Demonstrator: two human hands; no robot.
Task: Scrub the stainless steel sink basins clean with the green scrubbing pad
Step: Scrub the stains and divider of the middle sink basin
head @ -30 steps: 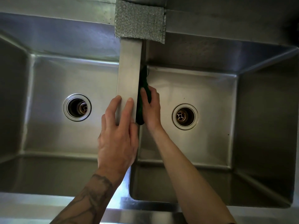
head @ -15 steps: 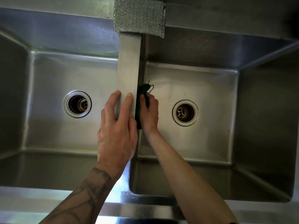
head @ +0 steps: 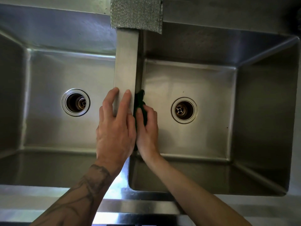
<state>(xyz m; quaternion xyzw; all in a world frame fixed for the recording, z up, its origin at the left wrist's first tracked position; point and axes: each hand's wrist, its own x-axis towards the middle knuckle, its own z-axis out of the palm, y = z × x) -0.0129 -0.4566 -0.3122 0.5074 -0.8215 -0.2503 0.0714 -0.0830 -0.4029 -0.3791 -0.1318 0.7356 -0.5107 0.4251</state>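
A double stainless steel sink fills the view, with a left basin (head: 53, 75) and a right basin (head: 210, 144) split by a steel divider (head: 126, 62). My right hand (head: 147, 134) is inside the right basin and presses the dark green scrubbing pad (head: 139, 106) against the divider's right wall. Most of the pad is hidden by my fingers and the divider. My left hand (head: 115, 126) rests flat on top of the divider, fingers spread and holding nothing.
Each basin has a round drain, the left drain (head: 75, 102) and the right drain (head: 184, 110). A silver mesh scouring cloth (head: 136, 13) hangs over the back rim above the divider. The front rim (head: 140, 207) runs along the bottom.
My right hand has slid the green pad down the divider wall toward me. The left hand has stayed on top of the divider.
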